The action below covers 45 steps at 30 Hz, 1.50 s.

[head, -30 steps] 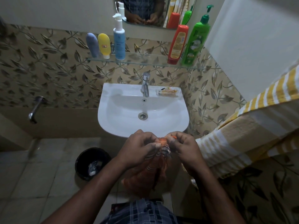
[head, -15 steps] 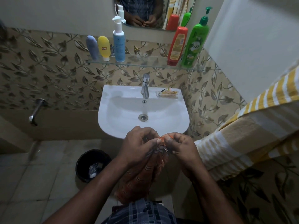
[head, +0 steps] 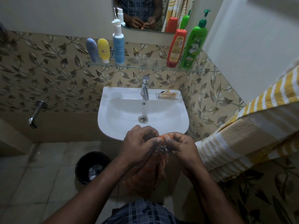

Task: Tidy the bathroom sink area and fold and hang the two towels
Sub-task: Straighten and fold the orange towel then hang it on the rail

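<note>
Left hand (head: pixel 137 143) and right hand (head: pixel 182 147): both are raised in front of the near rim of the sink (head: pixel 111 126), close together, with the fingertips almost meeting. Each hand has its fingers curled and pinches the top edge of the orange towel (head: pixel 145 177).

Orange towel: bunched at the top between the two hands. The rest hangs straight down below them, in front of the person's checked shirt (head: pixel 142 212).

Yellow striped towel (head: pixel 242 139): draped at the right side of the view, beside the leaf-patterned wall. Its support cannot be seen.

Sink: white, wall-mounted, with a chrome tap (head: pixel 145 89) at the centre of the back rim. A clear packet (head: pixel 166 95) lies on the rim just right of the tap.

Glass shelf (head: pixel 145 66): mounted above the sink. On its left part stand a grey tube (head: pixel 92 50), a yellow tube (head: pixel 103 50) and a blue pump bottle (head: pixel 118 47). On its right part stand a red bottle (head: pixel 176 47) and a green pump bottle (head: pixel 194 44).

Floor: a black bin (head: pixel 84 165) stands to the left of the sink, with crumpled material inside
</note>
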### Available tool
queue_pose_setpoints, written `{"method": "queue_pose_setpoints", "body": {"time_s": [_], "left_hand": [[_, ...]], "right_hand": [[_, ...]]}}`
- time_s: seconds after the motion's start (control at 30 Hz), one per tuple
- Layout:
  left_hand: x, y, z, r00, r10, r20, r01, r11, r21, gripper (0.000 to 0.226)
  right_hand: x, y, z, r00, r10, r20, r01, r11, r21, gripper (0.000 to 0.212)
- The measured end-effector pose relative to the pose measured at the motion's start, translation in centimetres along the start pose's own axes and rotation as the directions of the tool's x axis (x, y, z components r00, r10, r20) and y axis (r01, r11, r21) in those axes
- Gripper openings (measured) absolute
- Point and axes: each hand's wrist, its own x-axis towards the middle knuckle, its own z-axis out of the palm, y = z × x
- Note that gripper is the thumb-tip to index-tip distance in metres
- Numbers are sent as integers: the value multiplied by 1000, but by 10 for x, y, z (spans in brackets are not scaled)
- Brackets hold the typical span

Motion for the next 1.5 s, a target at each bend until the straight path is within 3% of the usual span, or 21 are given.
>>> {"method": "queue_pose_setpoints", "body": {"time_s": [0.77, 0.87, 0.97, 1.13, 1.3, 1.33, 1.4, 1.5], "left_hand": [[0, 9, 9, 992, -80, -98, 80, 997, -2, 13], [-1, 10, 10, 987, -91, -132, 90, 996, -11, 14], [0, 9, 9, 977, -116, -177, 109, 993, -53, 17], [8, 6, 3, 976, -208, -58, 198, 970, -143, 13], [7, 8, 1, 994, -101, 52, 108, 980, -168, 17], [7, 7, 0, 990, -86, 111, 99, 989, -111, 21], [6, -2, 2, 969, -67, 236, 24, 984, 177, 30], [1, -17, 9, 947, -76, 313, -106, 845, 524, 35]], "right_hand": [[0, -4, 4, 999, -32, -6, 33, 999, 20, 16], [0, -5, 1, 997, -67, 42, 67, 998, -8, 8], [0, -5, 0, 990, -100, 97, 100, 995, 12, 20], [4, -7, 5, 986, -166, -5, 166, 983, -83, 8], [10, -14, 6, 978, -187, -91, 177, 978, -110, 10], [12, -18, 5, 976, -185, -113, 177, 981, -77, 9], [18, -27, -2, 968, -184, -168, 186, 983, -4, 9], [29, -37, -14, 946, -207, -249, 222, 974, 35, 7]]}}
